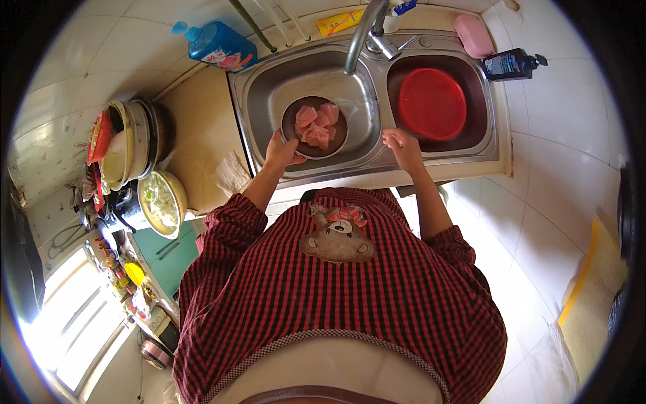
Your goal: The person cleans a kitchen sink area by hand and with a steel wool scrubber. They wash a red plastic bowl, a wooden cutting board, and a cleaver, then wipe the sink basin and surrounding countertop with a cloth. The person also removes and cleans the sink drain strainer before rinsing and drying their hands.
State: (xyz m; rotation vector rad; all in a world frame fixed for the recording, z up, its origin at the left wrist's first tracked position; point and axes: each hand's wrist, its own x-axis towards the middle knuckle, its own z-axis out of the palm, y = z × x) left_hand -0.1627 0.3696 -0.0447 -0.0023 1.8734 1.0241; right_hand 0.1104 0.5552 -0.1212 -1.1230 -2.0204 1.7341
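Observation:
My left hand (282, 152) grips the rim of a round metal bowl (335, 147) in the larger left basin of a stainless steel sink (267, 81). Several chunks of raw pink meat (318, 125) lie in the bowl. My right hand (402, 147) hovers at the front of the divider between the two basins, fingers partly curled and holding nothing. A red round plastic basin (432, 104) sits in the smaller right basin. Above the sink arches the metal faucet (359, 38).
Behind the sink, left, stands a blue detergent bottle (222, 48); a yellow tube (340, 22) lies near the faucet. A pink soap box (473, 36) and black pump bottle (509, 64) are at right. Stacked pots and a bowl of chopped vegetables (161, 202) stand left, a cloth (231, 174) nearer.

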